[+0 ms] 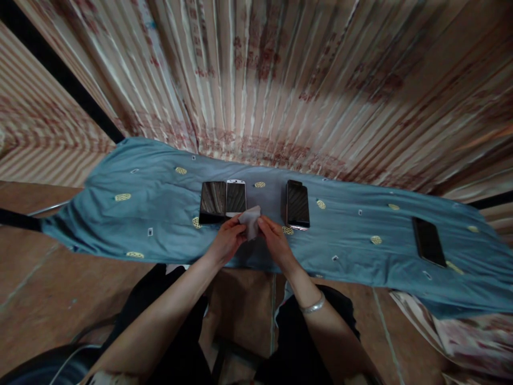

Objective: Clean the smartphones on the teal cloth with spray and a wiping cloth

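Observation:
Between my two hands a small whitish cloth or tissue [251, 220] is pinched, above the near part of the table. The fingers of my left hand [230, 238] close on its left side, and those of my right hand [274, 235] on its right side. Just beyond my left hand lies a white-framed phone [236, 197], screen up. A wider dark phone or tablet [212, 202] lies against its left side. To the right of my right hand sits a stack of dark phones [297, 204], the top one screen up.
A blue cloth with yellow pineapple prints [352, 240] covers the long narrow table. Another dark phone [429, 241] lies far right. Pleated patterned curtains [256, 80] hang directly behind the table. Dark poles [92, 107] stand at the left end. Patterned fabric [473, 337] lies low at the right.

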`<control>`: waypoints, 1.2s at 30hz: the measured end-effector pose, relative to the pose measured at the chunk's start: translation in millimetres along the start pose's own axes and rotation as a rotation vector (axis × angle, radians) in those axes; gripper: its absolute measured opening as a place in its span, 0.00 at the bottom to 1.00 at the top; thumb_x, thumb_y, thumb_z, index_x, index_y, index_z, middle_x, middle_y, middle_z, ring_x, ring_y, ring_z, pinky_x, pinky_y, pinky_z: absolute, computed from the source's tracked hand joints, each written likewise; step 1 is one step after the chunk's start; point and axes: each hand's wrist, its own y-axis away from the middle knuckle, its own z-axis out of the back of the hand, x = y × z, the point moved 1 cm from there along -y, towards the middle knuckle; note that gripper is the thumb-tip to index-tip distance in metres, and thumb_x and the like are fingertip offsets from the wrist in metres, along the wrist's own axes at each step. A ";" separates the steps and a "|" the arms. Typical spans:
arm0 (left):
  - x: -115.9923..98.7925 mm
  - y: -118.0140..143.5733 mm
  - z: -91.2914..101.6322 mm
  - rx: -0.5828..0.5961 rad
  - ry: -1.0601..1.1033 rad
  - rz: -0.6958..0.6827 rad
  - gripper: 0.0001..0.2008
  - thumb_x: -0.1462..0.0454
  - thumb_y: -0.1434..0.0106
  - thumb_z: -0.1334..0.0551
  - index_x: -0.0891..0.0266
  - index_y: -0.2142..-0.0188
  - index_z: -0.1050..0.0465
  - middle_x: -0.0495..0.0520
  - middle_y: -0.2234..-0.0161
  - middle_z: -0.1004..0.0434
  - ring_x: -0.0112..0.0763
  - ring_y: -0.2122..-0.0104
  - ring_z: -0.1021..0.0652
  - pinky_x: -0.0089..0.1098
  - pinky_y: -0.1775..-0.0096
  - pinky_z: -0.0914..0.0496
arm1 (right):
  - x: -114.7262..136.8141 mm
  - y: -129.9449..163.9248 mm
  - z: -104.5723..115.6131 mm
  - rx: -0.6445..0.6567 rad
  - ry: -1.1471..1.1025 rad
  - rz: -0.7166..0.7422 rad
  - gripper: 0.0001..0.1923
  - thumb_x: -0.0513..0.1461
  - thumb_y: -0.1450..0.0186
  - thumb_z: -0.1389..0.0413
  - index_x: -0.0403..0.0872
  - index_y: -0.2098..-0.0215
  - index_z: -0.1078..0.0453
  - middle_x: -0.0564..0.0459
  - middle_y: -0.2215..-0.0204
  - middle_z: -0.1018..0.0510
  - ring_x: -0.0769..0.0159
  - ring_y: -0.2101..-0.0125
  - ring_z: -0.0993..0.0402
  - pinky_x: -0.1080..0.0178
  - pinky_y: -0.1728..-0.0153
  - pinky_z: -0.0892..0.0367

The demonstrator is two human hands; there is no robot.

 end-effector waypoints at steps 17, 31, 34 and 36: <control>-11.2 -7.0 34.3 -0.106 -0.497 -0.331 0.23 0.62 0.48 0.31 0.60 0.50 0.22 0.58 0.55 0.22 0.41 0.54 0.22 0.41 0.51 0.28 | 6.8 -8.1 -11.9 -0.118 -0.248 -0.051 0.16 0.52 0.47 0.32 0.48 0.75 0.25 0.60 0.79 0.26 0.70 0.74 0.32 0.67 0.69 0.34; -20.0 -49.4 96.2 -0.433 -1.338 -0.550 0.58 0.52 0.55 0.24 0.69 0.31 0.48 0.77 0.32 0.44 0.61 0.31 0.41 0.53 0.34 0.43 | 10.6 -9.9 -23.5 -0.041 -0.217 -0.136 0.19 0.53 0.53 0.32 0.48 0.78 0.26 0.60 0.80 0.29 0.71 0.76 0.38 0.67 0.73 0.41; -18.0 -50.4 96.8 -0.429 -1.408 -0.563 0.59 0.54 0.56 0.23 0.70 0.31 0.49 0.79 0.32 0.44 0.63 0.31 0.41 0.54 0.35 0.43 | 11.5 -9.2 -24.1 -0.033 -0.203 -0.141 0.18 0.53 0.52 0.33 0.48 0.78 0.27 0.60 0.80 0.30 0.71 0.75 0.39 0.67 0.73 0.41; -17.2 -50.0 97.7 -0.417 -1.425 -0.573 0.58 0.55 0.55 0.24 0.70 0.30 0.50 0.80 0.32 0.44 0.64 0.32 0.40 0.56 0.36 0.41 | 11.7 -9.0 -23.8 -0.025 -0.190 -0.138 0.18 0.53 0.51 0.33 0.48 0.79 0.28 0.60 0.80 0.30 0.71 0.75 0.39 0.67 0.72 0.41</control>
